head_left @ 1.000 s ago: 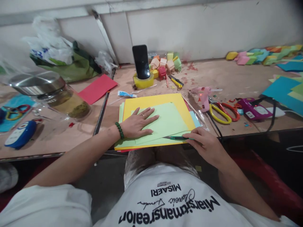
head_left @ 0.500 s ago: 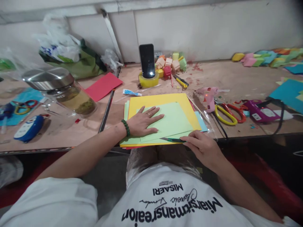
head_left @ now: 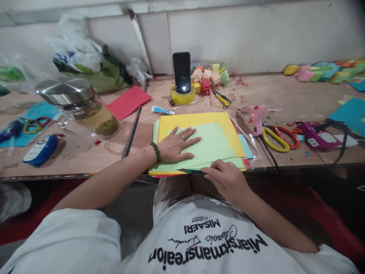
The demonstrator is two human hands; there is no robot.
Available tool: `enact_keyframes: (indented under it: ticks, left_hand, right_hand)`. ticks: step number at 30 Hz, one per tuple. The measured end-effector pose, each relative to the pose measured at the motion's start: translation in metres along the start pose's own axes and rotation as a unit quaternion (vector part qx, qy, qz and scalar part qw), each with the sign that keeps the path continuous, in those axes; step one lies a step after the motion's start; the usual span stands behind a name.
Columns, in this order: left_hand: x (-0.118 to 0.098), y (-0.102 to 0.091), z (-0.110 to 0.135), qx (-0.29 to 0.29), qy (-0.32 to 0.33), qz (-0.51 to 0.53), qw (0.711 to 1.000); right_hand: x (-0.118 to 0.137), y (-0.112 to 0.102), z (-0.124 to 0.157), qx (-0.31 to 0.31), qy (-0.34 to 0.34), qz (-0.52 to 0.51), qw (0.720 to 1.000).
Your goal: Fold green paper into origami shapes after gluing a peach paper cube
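My left hand (head_left: 178, 145) lies flat with fingers spread on a light green sheet of paper (head_left: 215, 140). Beneath that sheet is a stack of coloured paper, with a yellow sheet (head_left: 199, 118) showing behind it. In my right hand (head_left: 226, 177) is a slim green craft knife (head_left: 192, 171), gripped between closed fingers. Its blade points left along the near edge of the green sheet, close to the table's front edge. Whether the tip touches the paper I cannot tell.
A phone (head_left: 181, 72) stands in a yellow tape roll (head_left: 182, 98). Folded paper pieces (head_left: 205, 85) and a yellow utility knife (head_left: 221, 99) lie beyond. To the right are a pink glue gun (head_left: 256, 120), scissors (head_left: 275, 140) and a purple power strip (head_left: 319, 137); leftward, a glass jar (head_left: 95, 114).
My right hand and the knife have moved left along the near edge of the green paper. My left hand stays pressed on the sheet. The whole view has shifted slightly.
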State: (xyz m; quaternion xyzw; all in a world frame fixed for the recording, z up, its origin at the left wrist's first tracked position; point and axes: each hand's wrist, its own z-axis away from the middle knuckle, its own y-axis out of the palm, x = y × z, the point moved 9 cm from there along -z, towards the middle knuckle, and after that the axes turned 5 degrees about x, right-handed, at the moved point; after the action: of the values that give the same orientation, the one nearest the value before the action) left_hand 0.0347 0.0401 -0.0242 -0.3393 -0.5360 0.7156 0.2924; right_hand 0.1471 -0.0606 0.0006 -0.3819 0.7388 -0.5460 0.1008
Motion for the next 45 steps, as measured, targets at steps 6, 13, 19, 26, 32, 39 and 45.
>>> enact_keyframes:
  ticks: [6, 13, 19, 26, 32, 39, 45]
  left_hand:
    - [0.0, 0.001, 0.0, 0.007, -0.005, 0.0, 1.0]
    - [0.004, -0.009, 0.005, -0.031, -0.027, -0.025, 0.999]
    - [-0.018, -0.02, 0.018, -0.031, -0.07, -0.074, 0.994]
    - [-0.04, -0.006, 0.03, 0.021, -0.099, -0.066, 0.993]
    - [-0.022, -0.016, 0.047, 0.024, -0.129, -0.055, 0.99]
    - [0.02, -0.037, 0.017, -0.015, -0.206, -0.037, 0.978]
    - [0.06, -0.04, -0.005, -0.008, -0.252, 0.05, 0.966]
  right_hand:
    - [0.023, -0.002, -0.003, 0.004, -0.025, -0.036, 0.999]
    - [-0.056, -0.067, 0.023, -0.152, 0.156, 0.019, 0.976]
    - [-0.115, -0.063, 0.032, -0.146, 0.226, 0.212, 0.94]
    - [-0.081, -0.044, -0.004, -0.083, 0.094, 0.091, 0.988]
    - [-0.065, -0.011, -0.02, 0.019, 0.059, 0.099, 0.993]
    - [-0.057, -0.007, -0.022, 0.029, 0.065, 0.095, 0.993]
    - [-0.063, -0.002, -0.021, 0.038, 0.078, 0.051, 0.995]
